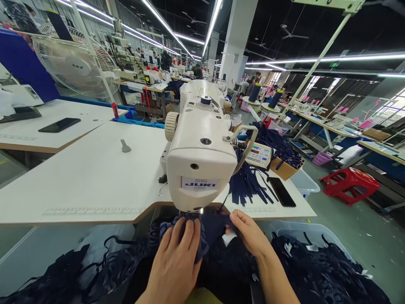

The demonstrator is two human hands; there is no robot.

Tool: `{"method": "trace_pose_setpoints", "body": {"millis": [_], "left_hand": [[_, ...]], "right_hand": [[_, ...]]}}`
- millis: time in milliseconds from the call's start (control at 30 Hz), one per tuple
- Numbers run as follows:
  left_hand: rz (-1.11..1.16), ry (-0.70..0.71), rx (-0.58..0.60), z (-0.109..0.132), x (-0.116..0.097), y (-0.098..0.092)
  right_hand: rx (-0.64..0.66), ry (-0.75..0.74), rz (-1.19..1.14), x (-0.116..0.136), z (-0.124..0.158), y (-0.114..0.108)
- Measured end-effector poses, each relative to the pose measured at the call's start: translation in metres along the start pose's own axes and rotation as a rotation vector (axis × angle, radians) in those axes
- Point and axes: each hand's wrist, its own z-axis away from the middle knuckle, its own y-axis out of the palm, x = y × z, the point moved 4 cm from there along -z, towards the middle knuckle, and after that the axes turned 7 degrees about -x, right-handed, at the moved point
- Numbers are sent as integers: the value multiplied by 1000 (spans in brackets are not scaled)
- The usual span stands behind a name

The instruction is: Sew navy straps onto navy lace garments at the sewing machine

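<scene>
Below the needle area of a white JUKI sewing machine point(202, 169) lies a navy patterned garment point(202, 245). My left hand point(179, 253) is on its gathered part, fingers close together and curled over the cloth just in front of the machine head. At the right, my right hand point(249, 234) pinches the edge of a plain navy part between thumb and fingers. A small white label point(228, 239) shows near the right fingertips. The needle and presser foot are mostly hidden behind the machine head and the cloth.
Navy fabric strips point(249, 181), a control panel point(258, 155) and a phone point(282, 192) lie on the right. A clear bin point(303, 230) of navy garments stands below right, another bin point(25, 245) below left. A small metal piece point(125, 146) sits on the table point(88, 177).
</scene>
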Motion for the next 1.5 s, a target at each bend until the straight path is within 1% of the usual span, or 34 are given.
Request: {"method": "trace_pose_setpoints", "body": {"millis": [67,133,200,267,300,367,433,500,567,633,733,800,833,900,967,1133,1233,1333,1500], "left_hand": [[-14,-3,-16,8,12,-3],[-92,19,-24,16,27,-5],[-188,7,-20,22,42,-5],[-201,-8,-22,23,51,-3],[-167,11,-17,22,52,-1],[-72,126,-16,18,47,4],[-25,258,-19,14,40,8],[-39,327,-19,13,36,12],[-33,296,-39,15,38,14],[9,228,-43,18,40,15],[89,113,11,22,43,17],[145,68,36,22,43,17],[175,63,24,22,43,16],[224,106,-12,20,41,15],[233,124,-26,19,39,15],[191,2,-21,21,37,16],[190,-30,3,22,37,15],[181,-13,-12,22,38,16],[175,-40,-26,22,39,19]], "right_hand": [[12,17,-101,2,-1,12],[51,37,-153,3,-3,31],[59,-3,-187,5,-6,51],[-8,-125,-116,9,-11,67],[-49,-188,-42,11,-13,73],[-88,-278,124,17,-15,81],[-59,-327,262,23,-13,82],[21,-349,359,31,-8,78],[103,-344,423,36,-3,71],[140,-348,463,38,0,65],[128,-405,500,39,1,62],[118,-467,512,38,-1,64],[115,-496,516,38,-2,65],[112,-539,530,38,-5,68],[118,-557,545,37,-9,70],[178,-566,605,38,-16,70],[205,-570,652,39,-16,69],[196,-585,665,40,-15,69],[146,-625,666,39,-17,74]]}}
